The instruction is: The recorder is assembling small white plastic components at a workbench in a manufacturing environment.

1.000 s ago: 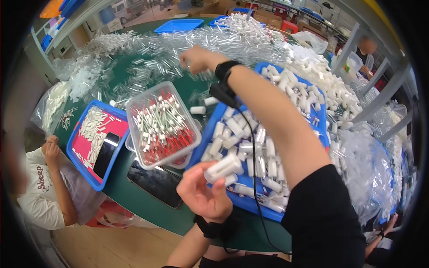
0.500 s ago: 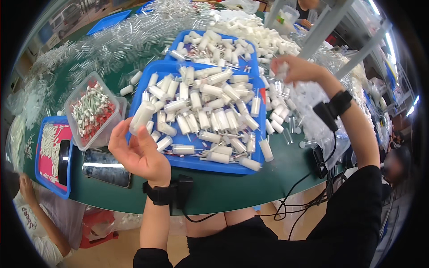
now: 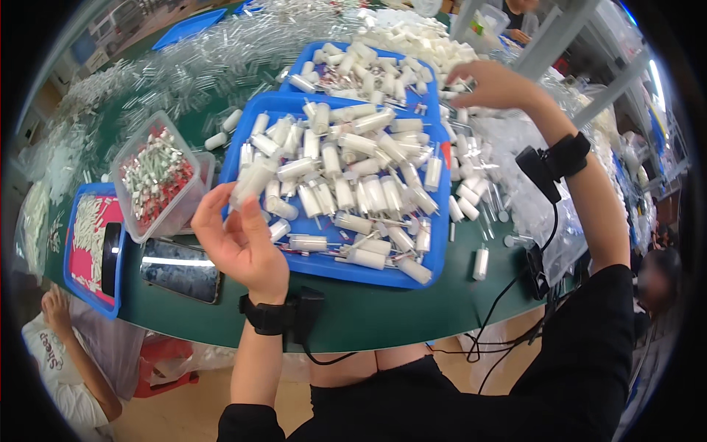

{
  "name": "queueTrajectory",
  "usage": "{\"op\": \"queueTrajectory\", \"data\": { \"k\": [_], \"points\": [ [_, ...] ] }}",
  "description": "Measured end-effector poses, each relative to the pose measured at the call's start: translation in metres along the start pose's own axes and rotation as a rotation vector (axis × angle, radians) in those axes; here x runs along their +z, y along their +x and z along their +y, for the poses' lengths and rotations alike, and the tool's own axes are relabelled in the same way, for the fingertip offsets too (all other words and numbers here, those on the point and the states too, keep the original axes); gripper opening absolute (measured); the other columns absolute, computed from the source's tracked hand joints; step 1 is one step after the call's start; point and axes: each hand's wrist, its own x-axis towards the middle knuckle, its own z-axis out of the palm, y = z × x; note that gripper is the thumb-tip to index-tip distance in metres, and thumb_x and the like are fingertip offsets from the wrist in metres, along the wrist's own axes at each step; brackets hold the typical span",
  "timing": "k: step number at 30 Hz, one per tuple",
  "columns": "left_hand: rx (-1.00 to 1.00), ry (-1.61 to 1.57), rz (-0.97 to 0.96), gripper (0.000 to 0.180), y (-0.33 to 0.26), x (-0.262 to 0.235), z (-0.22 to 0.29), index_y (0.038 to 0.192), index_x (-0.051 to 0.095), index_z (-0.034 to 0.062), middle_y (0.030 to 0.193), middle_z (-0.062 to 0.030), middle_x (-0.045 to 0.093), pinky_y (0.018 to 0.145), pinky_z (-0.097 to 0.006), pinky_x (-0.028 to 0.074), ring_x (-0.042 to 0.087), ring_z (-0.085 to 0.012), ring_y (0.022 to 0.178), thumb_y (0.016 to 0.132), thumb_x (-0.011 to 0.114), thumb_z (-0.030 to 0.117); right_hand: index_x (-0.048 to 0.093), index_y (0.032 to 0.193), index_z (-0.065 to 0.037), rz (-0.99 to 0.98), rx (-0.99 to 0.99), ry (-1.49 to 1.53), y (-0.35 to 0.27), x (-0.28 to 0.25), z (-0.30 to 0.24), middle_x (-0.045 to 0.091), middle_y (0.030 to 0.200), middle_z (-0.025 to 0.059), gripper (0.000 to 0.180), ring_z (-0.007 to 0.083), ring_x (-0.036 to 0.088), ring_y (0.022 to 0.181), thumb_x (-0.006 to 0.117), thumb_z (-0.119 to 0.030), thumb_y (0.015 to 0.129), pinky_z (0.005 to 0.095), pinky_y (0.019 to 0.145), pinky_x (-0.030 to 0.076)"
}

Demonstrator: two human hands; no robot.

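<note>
My left hand (image 3: 247, 239) is closed on a white cylinder in a clear tube (image 3: 255, 180), pinched between thumb and fingers, tilted, over the left edge of the blue tray (image 3: 331, 278). Many similar white cylinders with thin stems (image 3: 361, 195) lie heaped in that tray. My right hand (image 3: 497, 85) hangs at the upper right over a scatter of loose white plugs and clear tubes. Its fingers are curved and apart from the thumb, with nothing visible between them. A lone white cylinder in a tube (image 3: 480, 264) lies on the green table, right of the tray.
A second blue tray (image 3: 302, 55) sits behind. At left stand a clear plastic box (image 3: 129, 199) of red-and-white pieces, a phone (image 3: 180, 271) and a small blue tray (image 3: 74, 276) of white sticks. A metal post (image 3: 549, 44) and black cables (image 3: 482, 331) are at right.
My right hand has come down slightly, and the white blur at its fingers is gone. A tubed cylinder near the tray's right edge now lies on the table. My left hand keeps its hold.
</note>
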Motion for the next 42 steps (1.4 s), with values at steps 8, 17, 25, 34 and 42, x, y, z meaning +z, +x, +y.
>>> {"op": "queueTrajectory", "data": {
  "k": [8, 17, 25, 34, 42],
  "points": [
    [0.006, -0.015, 0.057, 0.030, 0.000, -0.003, 0.003, 0.111, 0.041, -0.0038, 0.107, -0.0130, 0.048, 0.072, -0.023, 0.047, 0.054, -0.0154, 0.088, 0.086, 0.055, 0.004, 0.051, 0.119, -0.008, -0.036, -0.416, 0.144, 0.180, 0.001, -0.173, 0.052, 0.118, 0.0204, 0.071, 0.0323, 0.051, 0.108, 0.068, -0.050, 0.065, 0.0390, 0.090, 0.041],
    [0.000, -0.063, 0.041, 0.033, -0.002, -0.002, 0.003, 0.109, 0.040, -0.0040, 0.103, -0.0176, 0.052, 0.070, -0.027, 0.051, 0.059, -0.0206, 0.085, 0.083, 0.058, 0.001, 0.058, 0.116, -0.011, -0.378, -0.053, 0.122, 0.262, 0.053, -0.248, 0.054, 0.121, 0.0142, 0.078, 0.0288, 0.052, 0.110, 0.075, -0.051, 0.051, 0.0397, 0.089, 0.041],
    [0.100, 0.019, 0.031, 0.028, 0.003, -0.002, -0.001, 0.110, 0.039, 0.0001, 0.099, -0.0146, 0.054, 0.043, -0.015, 0.032, 0.042, -0.0043, 0.052, 0.087, 0.053, 0.007, 0.068, 0.098, -0.012, -0.262, 0.022, 0.138, 0.282, 0.070, -0.240, 0.062, 0.104, 0.0151, 0.043, 0.0263, 0.060, 0.097, 0.072, -0.027, 0.058, 0.0338, 0.082, 0.047],
    [0.076, 0.010, 0.004, 0.028, 0.001, 0.000, -0.005, 0.109, 0.040, -0.0004, 0.099, -0.0133, 0.053, 0.043, -0.015, 0.033, 0.042, -0.0045, 0.053, 0.085, 0.053, 0.004, 0.066, 0.099, -0.004, -0.192, -0.104, 0.195, 0.301, 0.078, -0.222, 0.062, 0.105, 0.0145, 0.044, 0.0296, 0.058, 0.100, 0.070, -0.025, 0.061, 0.0379, 0.082, 0.048],
    [0.111, 0.027, -0.033, 0.029, 0.000, 0.000, -0.006, 0.111, 0.041, -0.0020, 0.104, -0.0108, 0.051, 0.058, -0.018, 0.041, 0.052, -0.0090, 0.072, 0.085, 0.054, 0.001, 0.070, 0.077, -0.005, 0.235, -0.072, 0.495, 0.283, 0.005, -0.192, 0.063, 0.100, 0.0174, 0.030, 0.0287, 0.062, 0.088, 0.069, -0.021, 0.051, 0.0377, 0.078, 0.050]
  ]
}}
